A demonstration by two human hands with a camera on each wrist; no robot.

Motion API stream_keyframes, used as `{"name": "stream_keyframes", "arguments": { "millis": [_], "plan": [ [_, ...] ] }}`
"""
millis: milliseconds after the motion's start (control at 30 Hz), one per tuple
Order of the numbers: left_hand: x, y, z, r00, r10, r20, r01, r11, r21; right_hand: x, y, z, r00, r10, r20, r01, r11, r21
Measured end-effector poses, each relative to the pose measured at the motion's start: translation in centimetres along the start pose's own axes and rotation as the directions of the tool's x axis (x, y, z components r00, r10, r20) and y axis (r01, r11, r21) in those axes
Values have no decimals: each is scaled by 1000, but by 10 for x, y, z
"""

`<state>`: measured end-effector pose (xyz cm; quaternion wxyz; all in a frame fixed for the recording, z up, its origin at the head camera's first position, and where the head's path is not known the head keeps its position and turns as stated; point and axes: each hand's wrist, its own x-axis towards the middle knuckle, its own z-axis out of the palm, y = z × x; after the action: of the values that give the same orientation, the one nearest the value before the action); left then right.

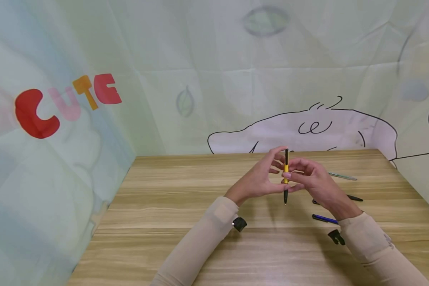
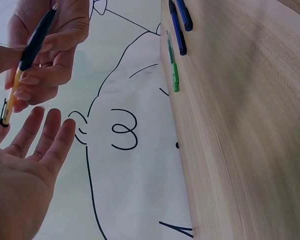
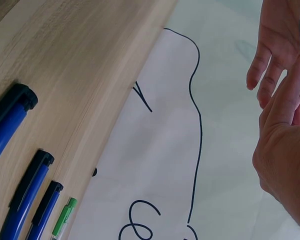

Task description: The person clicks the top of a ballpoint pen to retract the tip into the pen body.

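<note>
Right now, I hold a yellow-and-black pen [image 1: 286,169] near the middle of its barrel, pinched between the thumb and fingers of my right hand [image 1: 317,182]. It stands about upright, raised above the wood-grain surface [image 1: 146,214], with its writing tip pointing down and its black clip end uppermost. My left hand [image 1: 257,178] is spread wide along the pen's length: the index fingertip meets the top end and the thumb reaches the lower part, while the other fingers stand apart from one another, nearly straight, with nothing in them. Whether that thumb presses the pen or only rests against it, I cannot tell. On the surface to my right, blue pens [image 3: 27,200] with black clips lie in a row, and at the far end of the row, nearest the wall, lies a slimmer green pen [image 1: 343,176] with a clear part to its barrel. From my head view, my right hand and forearm partly cover this row. Light tan sleeves [image 1: 200,242] reach to both my wrists, with a black buckle [image 1: 239,224] showing beside the left cuff. Behind the surface hangs a pale backdrop [image 1: 200,47] with black line drawings, and colourful letters [image 1: 37,113] spell CUTE on my left.
</note>
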<state>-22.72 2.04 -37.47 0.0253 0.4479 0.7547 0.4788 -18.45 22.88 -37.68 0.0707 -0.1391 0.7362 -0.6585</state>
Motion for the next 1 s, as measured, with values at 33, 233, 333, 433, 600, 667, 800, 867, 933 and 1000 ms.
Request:
{"name": "stream_keyframes", "arguments": {
  "millis": [33, 233, 333, 433, 600, 667, 800, 867, 933, 1000],
  "plan": [
    [0, 0, 0, 1000, 0, 0, 0, 1000, 1, 0, 0, 0, 1000, 1, 2, -1, 1000, -1],
    [0, 1, 0, 1000, 0, 3, 0, 1000, 0, -1, 0, -2, 1000, 6, 13, -6, 1000, 2],
    [0, 0, 0, 1000, -4, 8, 4, 1000, -2, -1, 0, -2, 1000, 5, 18, -5, 1000, 3],
    [0, 0, 1, 1000, -7, 9, 7, 1000, -10, -1, 0, -2, 1000, 2, 21, -2, 1000, 4],
    [0, -1, 2, 1000, -5, 11, 5, 1000, -9, -1, 0, -2, 1000, 3, 22, -3, 1000, 12],
    [0, -1, 2, 1000, -6, 14, 6, 1000, -6, -2, 0, -2, 1000, 4, 21, -4, 1000, 13],
    [0, -1, 2, 1000, -5, 16, 5, 1000, -9, -2, 0, -2, 1000, 1, 20, -1, 1000, 7],
    [0, -1, 2, 1000, -1, 13, 1, 1000, -5, -1, 0, -2, 1000, -3, 22, 3, 1000, 4],
    [0, -1, 1, 1000, 4, 12, -4, 1000, -2, -1, 0, -2, 1000, -7, 26, 7, 1000, 6],
    [1, 0, 1, 1000, 8, 11, -8, 1000, -1, -1, 1, -2, 999, -11, 30, 11, 1000, 9]
  ]
}}
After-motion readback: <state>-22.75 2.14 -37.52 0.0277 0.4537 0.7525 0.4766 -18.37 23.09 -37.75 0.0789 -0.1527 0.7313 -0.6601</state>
